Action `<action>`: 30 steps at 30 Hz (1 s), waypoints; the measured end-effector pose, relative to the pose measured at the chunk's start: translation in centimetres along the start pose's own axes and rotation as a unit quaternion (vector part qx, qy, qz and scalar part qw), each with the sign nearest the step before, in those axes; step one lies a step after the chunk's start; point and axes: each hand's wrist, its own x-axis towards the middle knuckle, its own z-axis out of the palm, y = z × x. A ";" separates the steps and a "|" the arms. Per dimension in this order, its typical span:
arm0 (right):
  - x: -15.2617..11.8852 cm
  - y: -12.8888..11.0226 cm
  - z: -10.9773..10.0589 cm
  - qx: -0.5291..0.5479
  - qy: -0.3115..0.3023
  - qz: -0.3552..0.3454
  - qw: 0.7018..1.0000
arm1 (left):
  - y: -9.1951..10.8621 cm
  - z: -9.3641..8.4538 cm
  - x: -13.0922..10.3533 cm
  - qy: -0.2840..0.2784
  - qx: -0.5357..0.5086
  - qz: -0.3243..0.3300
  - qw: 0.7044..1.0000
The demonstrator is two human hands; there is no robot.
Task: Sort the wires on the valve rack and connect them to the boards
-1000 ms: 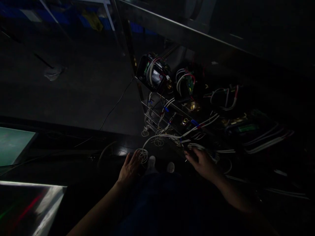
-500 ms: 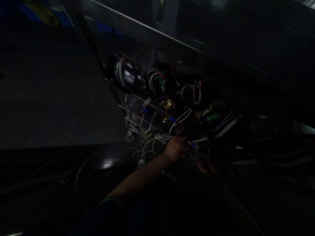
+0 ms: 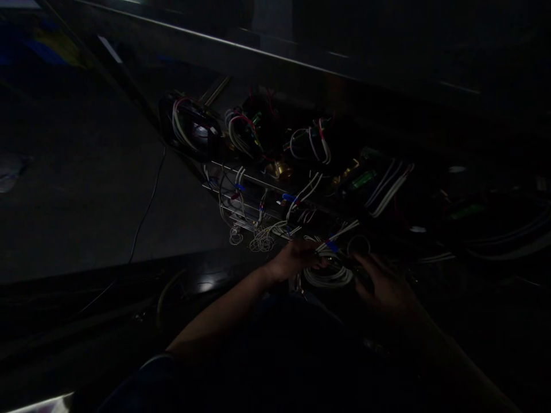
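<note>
here, in dim light, the left hand [image 3: 297,259] curls its fingers around the left side of the white cable coil [image 3: 329,281], at the near edge of the wiring. the right hand [image 3: 383,284] is just right of that coil, thumb and fingers bent; whether it grips anything, i cannot tell. 1 blue sleeve [image 3: 331,245] lies on the wires just beyond the coil. farther left are tangled thin wires [image 3: 262,240]. at the far left sits 1 open black housing [image 3: 196,132]; right of it are 1 brass fitting [image 3: 280,170] and a green board [image 3: 364,179].
</note>
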 end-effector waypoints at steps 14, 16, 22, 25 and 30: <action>2.8 -3.7 -3.8 -0.144 -0.051 -0.118 0.981 | 1.1 0.0 -1.5 0.016 -0.100 0.043 0.994; 3.0 -4.3 -4.2 -0.161 -0.058 -0.115 0.979 | 1.1 0.0 -1.6 0.021 -0.083 0.049 0.995; 3.8 -4.2 -4.5 -0.172 -0.070 -0.133 0.974 | 1.0 0.3 -1.5 0.020 -0.047 0.041 0.998; 4.7 -3.2 -4.4 -0.101 -0.104 -0.166 0.975 | 0.9 0.3 -1.5 -0.002 -0.052 0.037 0.998; 6.1 -2.2 -4.8 0.044 -0.169 -0.157 0.972 | 1.2 -0.2 -1.4 -0.037 -0.059 0.022 0.997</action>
